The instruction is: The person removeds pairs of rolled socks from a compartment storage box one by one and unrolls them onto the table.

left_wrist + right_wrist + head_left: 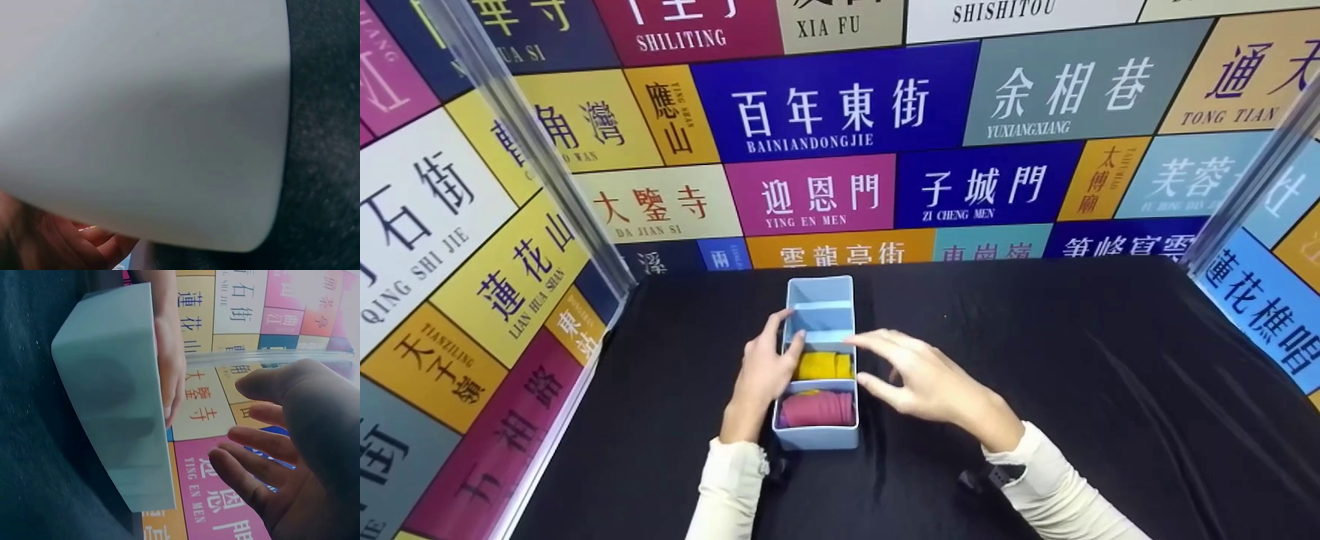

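A pale blue storage box (819,437) with dividers stands lengthwise on the black cloth. Its nearest compartment holds a rolled maroon cloth (819,409), and the one behind holds a folded yellow cloth (825,366). My left hand (765,367) grips the box's left rim, thumb over the inside; part of its fingers is hidden. In the left wrist view, a smooth pale surface covers most of the picture, with the left fingers (84,244) below it. My right hand (922,379) hovers beside the right wall, fingers spread and holding nothing. The right wrist view shows these fingers (264,464) apart from the box.
Black cloth (1035,390) covers the table, with creases on the right. Upright panels with coloured Chinese name signs (847,112) stand at the back and sides. Clear corner posts (1252,187) join them. The box stands left of the middle.
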A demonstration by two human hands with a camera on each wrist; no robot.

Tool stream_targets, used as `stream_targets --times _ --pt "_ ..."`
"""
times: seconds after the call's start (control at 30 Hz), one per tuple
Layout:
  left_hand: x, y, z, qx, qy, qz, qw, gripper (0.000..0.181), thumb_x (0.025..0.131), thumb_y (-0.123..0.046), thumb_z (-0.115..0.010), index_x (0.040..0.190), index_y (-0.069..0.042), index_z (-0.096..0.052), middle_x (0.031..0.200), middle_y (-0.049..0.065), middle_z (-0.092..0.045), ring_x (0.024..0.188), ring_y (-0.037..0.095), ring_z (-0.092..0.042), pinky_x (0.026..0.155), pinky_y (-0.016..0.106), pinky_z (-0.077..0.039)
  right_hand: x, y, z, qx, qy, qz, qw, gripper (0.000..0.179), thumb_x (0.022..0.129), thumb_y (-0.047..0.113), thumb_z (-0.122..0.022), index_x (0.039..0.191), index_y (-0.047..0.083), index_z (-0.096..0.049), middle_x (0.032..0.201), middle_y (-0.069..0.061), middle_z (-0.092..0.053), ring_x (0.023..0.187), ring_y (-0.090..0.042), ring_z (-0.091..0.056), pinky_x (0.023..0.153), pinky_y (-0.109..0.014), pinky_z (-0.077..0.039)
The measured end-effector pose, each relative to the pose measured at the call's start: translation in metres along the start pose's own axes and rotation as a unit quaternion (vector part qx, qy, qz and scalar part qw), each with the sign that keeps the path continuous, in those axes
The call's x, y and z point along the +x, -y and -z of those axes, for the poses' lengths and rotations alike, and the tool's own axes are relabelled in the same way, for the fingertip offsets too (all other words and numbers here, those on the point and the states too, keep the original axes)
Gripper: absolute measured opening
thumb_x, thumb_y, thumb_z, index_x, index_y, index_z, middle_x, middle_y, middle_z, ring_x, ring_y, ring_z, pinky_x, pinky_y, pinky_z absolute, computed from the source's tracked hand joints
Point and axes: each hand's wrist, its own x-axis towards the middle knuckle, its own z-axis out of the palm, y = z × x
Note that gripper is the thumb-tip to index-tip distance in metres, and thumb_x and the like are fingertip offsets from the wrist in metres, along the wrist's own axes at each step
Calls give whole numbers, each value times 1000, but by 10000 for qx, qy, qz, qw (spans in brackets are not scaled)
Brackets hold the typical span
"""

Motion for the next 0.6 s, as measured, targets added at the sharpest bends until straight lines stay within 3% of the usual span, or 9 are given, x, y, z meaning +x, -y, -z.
stream_targets --times 0.1,0.17,0.37,0.6 --pt "0 1 0 12 -17 -16 10000 51 105 -47 -67 153 -33 -58 147 12 -70 131 37 -69 109 58 -53 2 3 -5 43 154 151 9998 47 104 30 -73 148 18 -65 128 -2 -75 102 -16 -73 89 -33 -63" --pt "-1 1 0 24 -17 -13 10000 51 105 -48 -67 153 -34 -58 148 12 -69 131 37 -69 109 58 -53 3 4 -9 76 253 206 9994 44 104 30 -73 146 17 -67 124 -3 -77 105 -18 -74 96 -37 -62" --pt "-1 1 1 -2 -33 -19 10000 50 105 -49 -66 153 -35 -58 147 13 -70 131 37 -69 109 58 -54 5 8 -20 159 457 320 9983 38 105 30 -72 141 18 -71 128 1 -77 115 -14 -74 102 -38 -60" --pt "-1 1 0 -25 -45 -64 10000 50 105 -48 -67 153 -33 -59 145 14 -71 129 38 -70 108 58 -54 10 9 -32 401 942 294 9943 35 106 25 -70 137 11 -72 125 -4 -78 111 -18 -75 103 -38 -59"
